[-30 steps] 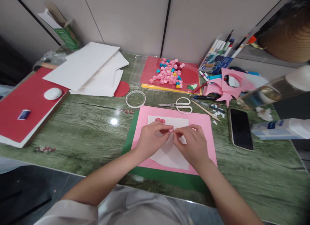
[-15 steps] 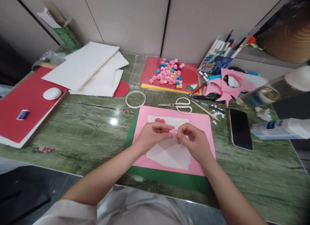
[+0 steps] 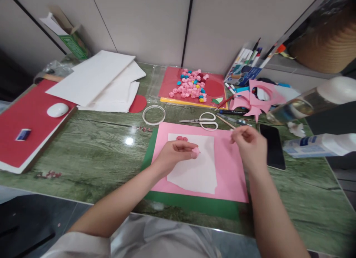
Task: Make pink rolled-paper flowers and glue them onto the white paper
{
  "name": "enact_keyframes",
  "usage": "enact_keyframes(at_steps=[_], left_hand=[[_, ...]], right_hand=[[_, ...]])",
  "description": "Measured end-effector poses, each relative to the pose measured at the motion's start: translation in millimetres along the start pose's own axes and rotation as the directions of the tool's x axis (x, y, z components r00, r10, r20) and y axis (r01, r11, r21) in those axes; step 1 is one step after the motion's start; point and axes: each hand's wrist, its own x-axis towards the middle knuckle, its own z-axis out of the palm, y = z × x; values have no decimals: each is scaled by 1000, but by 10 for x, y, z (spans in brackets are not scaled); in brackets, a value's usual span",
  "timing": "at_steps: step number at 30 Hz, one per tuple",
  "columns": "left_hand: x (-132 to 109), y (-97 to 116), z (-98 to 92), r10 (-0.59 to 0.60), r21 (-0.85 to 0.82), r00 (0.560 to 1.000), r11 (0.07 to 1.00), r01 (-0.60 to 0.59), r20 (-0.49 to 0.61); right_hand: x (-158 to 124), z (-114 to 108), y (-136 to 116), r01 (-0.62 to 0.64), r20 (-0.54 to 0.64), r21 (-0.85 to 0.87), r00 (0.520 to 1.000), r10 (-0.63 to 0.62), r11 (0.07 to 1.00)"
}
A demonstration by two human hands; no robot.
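Note:
My left hand (image 3: 180,154) pinches a small pink paper flower (image 3: 196,152) between thumb and fingers, above a white sheet (image 3: 191,172) with a torn-looking lower edge. Two darker pink rosettes (image 3: 182,138) sit at that sheet's upper left. Under it are a pink sheet (image 3: 230,176) and a green sheet (image 3: 194,206). Over the pink sheet's right edge, beside the black phone (image 3: 272,146), is my right hand (image 3: 249,146), slightly blurred. Its fingers are curled together, and whatever they may hold cannot be made out.
White-handled scissors (image 3: 207,121) and a tape roll (image 3: 154,115) lie beyond the sheets. Farther back, pink, blue and yellow pieces (image 3: 191,85) rest on a red sheet. Bottles (image 3: 314,145), markers (image 3: 247,61) and pink offcuts (image 3: 258,96) stand or lie at right; white papers (image 3: 97,80) at left.
My right hand has left the pink flower and moved right, to the pink sheet's edge near the phone. My left hand still holds the flower in about the same place.

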Motion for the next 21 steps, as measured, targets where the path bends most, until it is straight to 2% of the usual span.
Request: enact_keyframes(at_steps=[2,3,5,8,11,14,17,19,21], left_hand=[[-1,7,5,-6,3,1000,1000,6,3],[0,6,5,-8,5,1000,1000,8,2],[3,1,2,-15,8,1000,1000,15,1],[6,-10,-1,-19,10,1000,1000,19,3],[2,-6,4,-19,-7,1000,1000,19,3],[-12,16,6,-66,-79,998,995,67,26],[-25,33,-5,-158,-175,982,969,175,105],[-29,33,-17,-192,-225,968,948,226,161],[-29,28,-26,-196,-266,959,932,247,204]], right_hand=[[162,-177,238,-20,-171,-166,985,-9,986],[228,-257,360,-48,-186,-256,983,0,965],[325,-388,586,-19,-203,-428,976,-75,903],[395,-501,824,100,-125,-533,973,-195,841],[425,-535,887,178,-91,-615,952,-294,768],[396,-465,725,197,-147,-658,914,-379,727],[225,-267,355,252,-220,-581,867,-448,773],[32,-103,74,423,-113,-422,853,-509,802],[-175,42,-155,609,0,-241,779,-627,756]])
